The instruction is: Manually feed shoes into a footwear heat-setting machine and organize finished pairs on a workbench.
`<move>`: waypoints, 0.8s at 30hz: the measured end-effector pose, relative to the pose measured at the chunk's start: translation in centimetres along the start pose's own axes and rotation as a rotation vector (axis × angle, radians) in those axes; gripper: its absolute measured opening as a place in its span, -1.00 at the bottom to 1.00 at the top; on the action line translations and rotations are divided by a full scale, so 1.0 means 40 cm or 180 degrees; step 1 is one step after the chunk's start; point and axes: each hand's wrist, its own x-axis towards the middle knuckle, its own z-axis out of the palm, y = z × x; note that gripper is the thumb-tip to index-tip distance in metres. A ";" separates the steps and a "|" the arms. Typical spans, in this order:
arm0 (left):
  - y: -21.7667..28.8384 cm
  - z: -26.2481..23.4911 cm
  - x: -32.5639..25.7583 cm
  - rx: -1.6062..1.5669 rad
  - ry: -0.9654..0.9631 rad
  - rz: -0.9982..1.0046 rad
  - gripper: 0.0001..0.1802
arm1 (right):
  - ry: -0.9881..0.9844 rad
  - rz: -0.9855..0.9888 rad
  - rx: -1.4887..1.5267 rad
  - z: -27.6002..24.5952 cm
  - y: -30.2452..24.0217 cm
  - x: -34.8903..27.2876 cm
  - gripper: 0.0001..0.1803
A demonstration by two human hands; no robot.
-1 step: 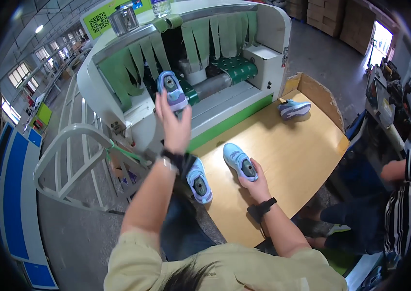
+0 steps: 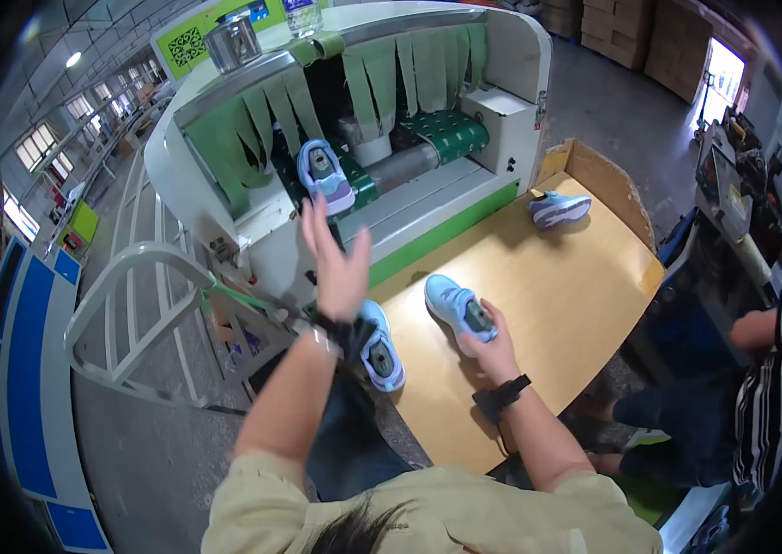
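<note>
A light blue and lilac sneaker (image 2: 324, 175) rests on the green conveyor belt at the machine's mouth. Just below its near end, my left hand (image 2: 341, 272) is open, fingers spread and slightly blurred, with nothing in it. On the wooden table, my right hand (image 2: 494, 351) grips the heel end of a light blue sneaker (image 2: 446, 297), whose toe points away from me. Another light blue sneaker (image 2: 384, 362) lies at the table's left edge, partly behind my left wrist. A fourth sneaker (image 2: 561, 210), its sole side turned toward me, sits at the table's far right.
Green strip curtains (image 2: 409, 69) hang over the machine's opening. A metal pot (image 2: 234, 43) and a clear bottle (image 2: 303, 17) stand on top. White tube railing (image 2: 132, 314) is at left, a cardboard panel (image 2: 603, 175) edges the table, and a person in a striped shirt (image 2: 765, 397) is at right.
My left hand has drawn back toward me from the sneaker on the belt, and its fingers have come off it. My right hand stays on its sneaker.
</note>
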 end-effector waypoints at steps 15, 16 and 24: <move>-0.079 -0.012 -0.471 0.0334 -0.1018 -0.0596 -0.26 | 0.0920 -0.1544 -0.2129 0.175 -0.352 0.775 -0.23; -0.078 -0.005 -0.473 0.0315 -0.1026 -0.0558 -0.26 | 0.1247 -0.1983 -0.2217 0.152 -0.300 0.798 -0.25; -0.082 0.023 -0.470 0.0164 -0.1090 -0.0508 -0.26 | 0.2896 -0.2392 -0.5004 -0.424 0.106 0.660 -0.49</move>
